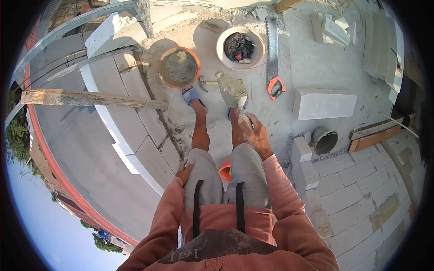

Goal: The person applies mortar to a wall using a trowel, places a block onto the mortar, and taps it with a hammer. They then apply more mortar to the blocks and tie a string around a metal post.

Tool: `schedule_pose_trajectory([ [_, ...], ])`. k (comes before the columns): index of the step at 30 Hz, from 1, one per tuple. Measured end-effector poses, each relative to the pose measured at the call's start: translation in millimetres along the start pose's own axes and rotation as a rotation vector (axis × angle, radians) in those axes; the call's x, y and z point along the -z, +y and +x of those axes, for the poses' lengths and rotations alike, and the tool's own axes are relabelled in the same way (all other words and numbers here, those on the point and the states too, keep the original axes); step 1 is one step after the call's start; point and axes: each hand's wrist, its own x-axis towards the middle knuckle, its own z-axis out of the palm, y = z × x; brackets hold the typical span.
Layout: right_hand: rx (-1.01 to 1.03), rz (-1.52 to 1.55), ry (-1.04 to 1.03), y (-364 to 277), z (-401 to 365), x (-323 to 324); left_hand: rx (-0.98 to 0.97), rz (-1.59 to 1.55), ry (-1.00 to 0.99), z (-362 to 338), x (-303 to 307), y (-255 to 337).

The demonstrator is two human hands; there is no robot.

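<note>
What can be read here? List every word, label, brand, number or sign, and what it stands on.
"1", seemingly, among unclear pale characters: dark print on the salmon-pink cloth sweatshirt.
Too small to read: pale marks on the blue left sandal.
Nothing else is legible.

The right hand [256, 135] grips a mortar-laden trowel [233, 90] over the floor [298, 67]; the left hand [184, 171] is beside the shorts [203, 174]. Toward the floor's far edge stand an orange bucket [198, 68] and pale tub [220, 48], a handsaw [272, 54] alongside.
</note>
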Motion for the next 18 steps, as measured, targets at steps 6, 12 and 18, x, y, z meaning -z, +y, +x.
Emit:
schedule_pose_trajectory([
  [6, -0.018, -0.086, 0.057, 29, -11, 15, 0.038, 0.250, 0.028, -18, 2, 4],
  [12, 0.208, -0.246, 0.000, 17, 61, 29, -0.067, 0.491, 0.082, -18, -27, 34],
  [18, 0.295, -0.748, -0.013, -86, 207, 7, -0.038, 0.291, -0.044, -17, -57, 33],
])
